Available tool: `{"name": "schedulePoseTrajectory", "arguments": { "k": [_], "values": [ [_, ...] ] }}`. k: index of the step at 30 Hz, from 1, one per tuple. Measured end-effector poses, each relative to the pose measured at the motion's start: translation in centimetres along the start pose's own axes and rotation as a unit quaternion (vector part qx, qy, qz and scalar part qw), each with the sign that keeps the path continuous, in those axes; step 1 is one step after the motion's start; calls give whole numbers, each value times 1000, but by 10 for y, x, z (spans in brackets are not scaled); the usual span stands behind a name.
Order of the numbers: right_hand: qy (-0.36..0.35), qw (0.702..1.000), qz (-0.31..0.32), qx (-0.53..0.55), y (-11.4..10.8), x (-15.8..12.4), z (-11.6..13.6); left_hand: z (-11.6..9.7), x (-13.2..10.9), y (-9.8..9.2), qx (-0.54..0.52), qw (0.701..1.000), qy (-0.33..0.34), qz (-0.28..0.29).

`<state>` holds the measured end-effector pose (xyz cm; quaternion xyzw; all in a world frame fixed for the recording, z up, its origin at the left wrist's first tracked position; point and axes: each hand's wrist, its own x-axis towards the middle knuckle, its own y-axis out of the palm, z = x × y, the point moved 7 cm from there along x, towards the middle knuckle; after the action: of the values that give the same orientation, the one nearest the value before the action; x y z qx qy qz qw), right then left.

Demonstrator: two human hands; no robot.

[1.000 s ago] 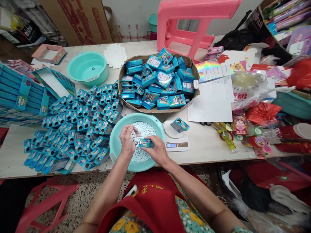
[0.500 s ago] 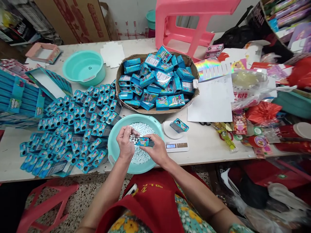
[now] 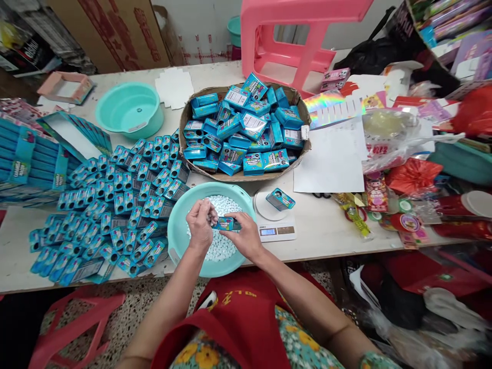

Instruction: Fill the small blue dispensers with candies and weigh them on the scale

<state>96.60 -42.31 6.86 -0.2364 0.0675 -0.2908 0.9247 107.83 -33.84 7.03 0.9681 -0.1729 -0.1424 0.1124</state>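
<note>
My right hand (image 3: 247,237) is closed around a small blue candy box (image 3: 225,223), held on its side above the turquoise basin (image 3: 176,202). Curled fingers of my left hand (image 3: 200,225) hold a few small pale candies close to the left end of that box. Many loose white candies (image 3: 221,248) lie in the basin under both hands. Right of the basin, one blue box with a round hole in its top (image 3: 280,199) stands tilted on a white kitchen scale (image 3: 265,209); the scale's display is lit but unreadable.
Rows of blue boxes with round holes (image 3: 126,200) cover the table's left side. A cardboard tray (image 3: 240,177) of closed blue boxes stands behind the basin. Another turquoise basin (image 3: 154,120) is at back left, a pink stool (image 3: 249,46) at the back. Papers and packets (image 3: 330,159) lie right.
My left hand's fingers have curled in more, and fewer candies show between it and the box. The whole view has shifted slightly; the right hand still holds the box.
</note>
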Motion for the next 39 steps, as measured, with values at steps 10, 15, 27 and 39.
{"name": "schedulePoseTrajectory", "arguments": {
  "k": [10, 15, 27, 39],
  "values": [
    [-13, 1000, -7, 5, -9, -4, -14, 17, -4, 2, 40, 995, -73, 48],
    [26, 989, -11, 145, -28, -17, -15, 7, 8, -24, -147, 979, -137, 37],
    [178, 890, -404, 113, -199, -115, -152, 95, 22, -54, -168, 925, -318, 127],
    [190, 881, -434, -4, -189, -124, -229, 90, 3, -22, -160, 925, -315, 142]
  ]
}}
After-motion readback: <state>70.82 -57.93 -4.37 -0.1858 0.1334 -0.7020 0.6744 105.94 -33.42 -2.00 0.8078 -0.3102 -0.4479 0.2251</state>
